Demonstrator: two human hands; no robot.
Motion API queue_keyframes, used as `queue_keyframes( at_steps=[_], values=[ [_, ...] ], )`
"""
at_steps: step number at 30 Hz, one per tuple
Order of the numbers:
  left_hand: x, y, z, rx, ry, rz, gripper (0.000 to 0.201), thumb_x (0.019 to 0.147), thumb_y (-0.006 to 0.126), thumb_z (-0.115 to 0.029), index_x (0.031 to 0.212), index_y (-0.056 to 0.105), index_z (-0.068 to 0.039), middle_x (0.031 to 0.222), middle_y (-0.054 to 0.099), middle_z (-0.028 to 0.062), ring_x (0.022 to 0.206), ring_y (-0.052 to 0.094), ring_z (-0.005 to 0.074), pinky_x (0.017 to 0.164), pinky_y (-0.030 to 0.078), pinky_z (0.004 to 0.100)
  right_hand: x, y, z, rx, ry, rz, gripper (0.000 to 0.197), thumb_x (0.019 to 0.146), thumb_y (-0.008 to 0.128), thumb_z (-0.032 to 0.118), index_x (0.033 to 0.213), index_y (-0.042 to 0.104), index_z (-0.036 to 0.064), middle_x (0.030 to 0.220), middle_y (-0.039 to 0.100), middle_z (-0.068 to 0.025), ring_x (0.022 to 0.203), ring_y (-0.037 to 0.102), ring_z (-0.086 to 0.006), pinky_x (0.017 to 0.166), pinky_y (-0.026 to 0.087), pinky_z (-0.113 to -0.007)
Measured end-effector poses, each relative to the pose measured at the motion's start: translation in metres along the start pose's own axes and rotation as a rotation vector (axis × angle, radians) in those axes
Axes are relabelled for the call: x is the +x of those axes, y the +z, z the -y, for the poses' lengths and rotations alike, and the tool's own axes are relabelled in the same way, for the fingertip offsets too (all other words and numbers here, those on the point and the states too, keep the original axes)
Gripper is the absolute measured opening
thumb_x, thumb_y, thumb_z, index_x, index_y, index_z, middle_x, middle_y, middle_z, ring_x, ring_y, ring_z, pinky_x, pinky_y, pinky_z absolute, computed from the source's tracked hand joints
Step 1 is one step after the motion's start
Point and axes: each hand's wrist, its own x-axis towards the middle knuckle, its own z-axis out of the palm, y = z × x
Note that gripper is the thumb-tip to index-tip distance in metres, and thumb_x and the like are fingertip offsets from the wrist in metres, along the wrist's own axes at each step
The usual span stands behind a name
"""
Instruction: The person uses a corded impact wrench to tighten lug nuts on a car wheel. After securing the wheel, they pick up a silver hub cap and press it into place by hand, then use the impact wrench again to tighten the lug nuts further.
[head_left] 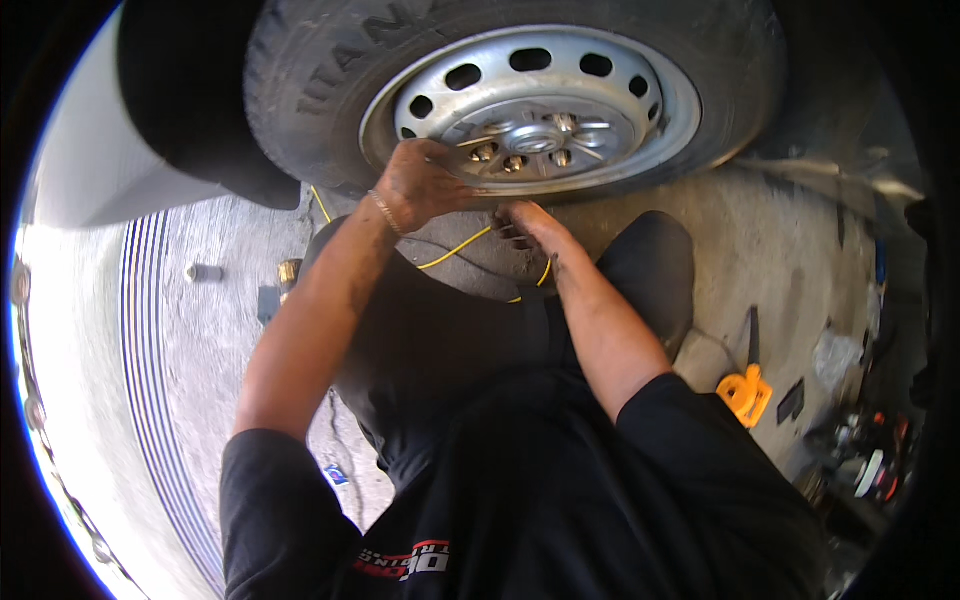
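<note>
A steel wheel (660,120) with a black tyre (310,130) stands in front of me, with lug nuts (514,163) around its centre cap (537,138). My left hand (418,185) lies against the lower left of the rim and tyre, its fingers stretched out to the right. Just under the tyre's bottom edge is my right hand (525,224), fingers curled and smudged dark. Whatever those fingers may hold is hidden. A thin yellow hose (455,250) runs on the floor beside and behind the right hand.
A metal socket (205,272) lies on the concrete at left, and a brass-coloured tool part (289,271) shows beside my left forearm. To the right are a yellow-orange tool (745,393), a small black item (791,401), clear plastic (836,358) and a cluttered heap (868,455).
</note>
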Motion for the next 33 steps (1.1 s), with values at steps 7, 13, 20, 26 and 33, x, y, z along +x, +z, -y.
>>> queue_keyframes(
  at_steps=[7, 13, 20, 26, 33],
  values=[
    [0.018, -0.039, 0.006, 0.406, 0.047, 0.154, 0.052, 0.101, 0.05, -0.033, 0.139, 0.042, 0.002, 0.136, 0.054, 0.0212, 0.121, 0.057, 0.034, 0.103, 0.043, 0.0457, 0.047, -0.028, -0.062, -0.88, -0.012, -0.038, 0.043, 0.082, 0.058, 0.024, 0.118, 0.07, 0.0033, 0.124, 0.066, -0.0215, 0.116, 0.064, -0.0339, 0.096, 0.051, -0.041],
    [0.047, -0.073, 0.017, 0.417, 0.053, 0.103, 0.05, 0.103, 0.048, -0.03, 0.141, 0.042, 0.002, 0.131, 0.059, 0.0206, 0.118, 0.059, 0.0337, 0.099, 0.046, 0.0443, 0.058, 0.024, -0.138, -0.727, -0.043, 0.054, 0.04, 0.076, 0.063, 0.016, 0.115, 0.069, 0.0131, 0.126, 0.065, -0.0181, 0.116, 0.063, -0.0322, 0.098, 0.05, -0.04],
    [0.078, -0.082, -0.009, 0.285, 0.067, 0.115, 0.023, 0.093, 0.056, 0.007, 0.115, 0.057, 0.013, 0.122, 0.059, 0.0181, 0.117, 0.059, 0.0289, 0.095, 0.05, 0.0389, 0.03, 0.091, -0.176, -0.709, -0.003, -0.269, 0.043, 0.076, 0.067, 0.019, 0.118, 0.066, 0.0114, 0.124, 0.064, -0.0154, 0.118, 0.06, -0.0362, 0.101, 0.047, -0.044],
    [0.073, -0.074, -0.002, 0.631, 0.216, 0.111, 0.029, 0.092, 0.054, 0.008, 0.121, 0.052, 0.009, 0.115, 0.059, 0.0176, 0.116, 0.059, 0.0296, 0.091, 0.053, 0.037, 0.039, 0.156, -0.136, -0.993, -0.313, -0.113, 0.036, 0.077, 0.068, 0.026, 0.11, 0.07, 0.0121, 0.123, 0.066, -0.0074, 0.122, 0.056, -0.027, 0.101, 0.041, -0.053],
    [0.075, -0.077, -0.002, 0.585, 0.245, 0.189, 0.02, 0.092, 0.058, 0.009, 0.111, 0.059, 0.013, 0.12, 0.06, 0.0168, 0.115, 0.063, 0.0261, 0.089, 0.054, 0.032, 0.053, 0.238, -0.154, -1.13, -0.238, -0.143, 0.023, 0.089, 0.059, 0.027, 0.103, 0.073, 0.0154, 0.109, 0.07, -0.0011, 0.117, 0.057, -0.0219, 0.108, 0.029, -0.05]
  ],
)
